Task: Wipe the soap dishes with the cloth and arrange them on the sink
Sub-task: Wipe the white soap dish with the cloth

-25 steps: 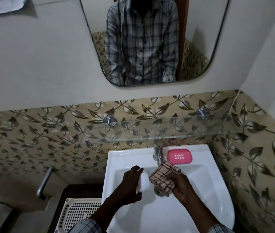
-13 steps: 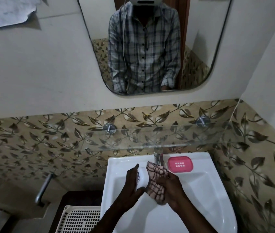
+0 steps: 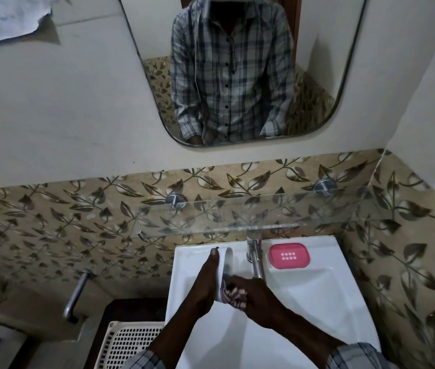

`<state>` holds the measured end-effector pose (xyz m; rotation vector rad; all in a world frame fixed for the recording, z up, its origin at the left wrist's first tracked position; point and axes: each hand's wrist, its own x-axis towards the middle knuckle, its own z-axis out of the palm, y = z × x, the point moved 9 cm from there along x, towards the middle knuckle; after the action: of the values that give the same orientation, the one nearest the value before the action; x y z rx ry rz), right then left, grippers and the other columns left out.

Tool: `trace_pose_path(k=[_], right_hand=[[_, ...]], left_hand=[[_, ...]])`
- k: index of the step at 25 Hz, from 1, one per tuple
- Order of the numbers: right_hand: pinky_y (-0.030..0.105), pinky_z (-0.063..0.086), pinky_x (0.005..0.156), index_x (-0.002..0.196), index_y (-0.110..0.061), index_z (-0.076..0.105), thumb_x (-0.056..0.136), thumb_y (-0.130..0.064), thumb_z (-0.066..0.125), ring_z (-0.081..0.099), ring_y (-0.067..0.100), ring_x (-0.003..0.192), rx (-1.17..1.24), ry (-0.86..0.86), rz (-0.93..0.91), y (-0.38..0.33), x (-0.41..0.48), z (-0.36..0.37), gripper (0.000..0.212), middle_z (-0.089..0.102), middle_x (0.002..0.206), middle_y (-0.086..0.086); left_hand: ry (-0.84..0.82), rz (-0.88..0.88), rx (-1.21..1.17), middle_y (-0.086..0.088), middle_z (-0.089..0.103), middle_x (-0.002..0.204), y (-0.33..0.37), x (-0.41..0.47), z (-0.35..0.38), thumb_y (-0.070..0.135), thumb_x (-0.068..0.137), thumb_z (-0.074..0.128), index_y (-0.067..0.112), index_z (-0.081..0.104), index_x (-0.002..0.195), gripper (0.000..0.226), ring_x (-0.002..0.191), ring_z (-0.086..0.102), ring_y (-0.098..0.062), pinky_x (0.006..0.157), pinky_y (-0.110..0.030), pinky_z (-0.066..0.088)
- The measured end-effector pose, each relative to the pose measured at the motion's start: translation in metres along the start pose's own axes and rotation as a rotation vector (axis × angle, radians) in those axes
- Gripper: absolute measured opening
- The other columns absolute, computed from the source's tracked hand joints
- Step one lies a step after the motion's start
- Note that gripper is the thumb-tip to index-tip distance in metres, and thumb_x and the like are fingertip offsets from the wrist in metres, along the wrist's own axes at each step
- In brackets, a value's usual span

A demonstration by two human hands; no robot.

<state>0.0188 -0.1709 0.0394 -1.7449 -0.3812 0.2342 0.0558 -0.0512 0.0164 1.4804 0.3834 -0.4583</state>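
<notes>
I'm looking down on the white ceramic sink (image 3: 317, 294), fixed below a clear glass shelf (image 3: 237, 217) and a rounded wall mirror (image 3: 237, 70) that reflects a checked shirt. Left of the sink, the white perforated plastic basket (image 3: 131, 344) sits low beside a metal grab bar (image 3: 76, 296). At the back of the sink stands the chrome tap (image 3: 255, 255), and just right of it the pink rounded plastic soap dish (image 3: 289, 255) lies flat on the rim, apart from both hands. Over the basin, my left hand (image 3: 207, 280) grips the white oval soap dish (image 3: 224, 265), stood on edge with one fingertip at its top. My right hand (image 3: 255, 295) is closed around the bunched pink-and-dark checked cloth (image 3: 233, 295), pressed against the white dish's face.
</notes>
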Motion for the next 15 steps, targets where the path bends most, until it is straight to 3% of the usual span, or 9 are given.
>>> trace_pose_path(k=[2,4,6,9,12,14,15], right_hand=[[0.027,0.050,0.087,0.110,-0.020,0.070,0.096,-0.014,0.056,0.063,0.009,0.097,-0.383,-0.126,-0.379,-0.017,-0.004,0.001,0.021,0.070,0.104,-0.001],[0.035,0.042,0.108,0.123,-0.010,0.065,0.100,-0.003,0.046,0.057,0.022,0.121,-0.763,-0.275,-0.762,-0.028,-0.012,0.006,0.031,0.065,0.125,0.010],[0.043,0.034,0.116,0.129,-0.004,0.061,0.100,-0.003,0.048,0.053,0.027,0.129,-1.035,-0.308,-0.904,-0.029,-0.007,-0.003,0.032,0.062,0.132,0.017],[0.045,0.036,0.114,0.128,-0.003,0.063,0.091,0.001,0.060,0.055,0.029,0.127,-1.117,-0.193,-0.856,-0.033,0.007,-0.010,0.037,0.064,0.131,0.017],[0.035,0.051,0.094,0.111,-0.008,0.072,0.087,0.001,0.064,0.065,0.027,0.105,-0.810,-0.024,-0.712,-0.046,0.004,-0.002,0.026,0.072,0.111,0.012],[0.029,0.053,0.078,0.101,-0.016,0.070,0.082,-0.003,0.060,0.065,0.020,0.089,-0.743,0.054,-0.582,-0.047,0.003,0.004,0.025,0.072,0.096,0.005],[0.028,0.051,0.073,0.097,-0.023,0.066,0.077,-0.008,0.058,0.065,0.017,0.083,-0.692,0.096,-0.431,-0.041,0.007,0.001,0.026,0.073,0.090,0.000]], left_hand=[[-0.036,-0.075,0.047,-0.003,0.080,0.096,-0.005,0.002,0.003,0.070,0.087,0.040,0.020,0.071,0.112,0.064,0.089,0.076,-0.019,0.067,-0.027,0.060],[-0.077,-0.144,0.095,-0.004,0.080,0.094,-0.007,0.004,0.004,0.061,0.097,0.039,0.014,0.070,0.117,0.059,0.091,0.075,-0.023,0.072,-0.030,0.059],[-0.104,-0.248,0.084,-0.011,0.078,0.086,-0.004,0.005,0.002,0.054,0.101,0.039,0.006,0.066,0.120,0.059,0.082,0.072,-0.029,0.071,-0.038,0.057],[-0.143,-0.302,0.007,-0.017,0.076,0.083,0.001,0.010,0.000,0.051,0.103,0.038,0.006,0.064,0.119,0.055,0.070,0.070,-0.033,0.065,-0.042,0.055],[0.013,-0.228,-0.023,-0.013,0.079,0.085,0.003,0.016,-0.006,0.051,0.100,0.045,0.004,0.069,0.114,0.055,0.077,0.074,-0.028,0.066,-0.033,0.058],[0.099,-0.209,-0.051,-0.010,0.079,0.076,-0.004,0.012,-0.002,0.056,0.098,0.045,0.011,0.076,0.094,0.055,0.072,0.076,-0.027,0.059,-0.028,0.057],[0.130,-0.188,-0.061,-0.008,0.078,0.070,-0.009,0.011,-0.001,0.061,0.096,0.042,0.015,0.078,0.081,0.060,0.067,0.076,-0.025,0.055,-0.026,0.057]])
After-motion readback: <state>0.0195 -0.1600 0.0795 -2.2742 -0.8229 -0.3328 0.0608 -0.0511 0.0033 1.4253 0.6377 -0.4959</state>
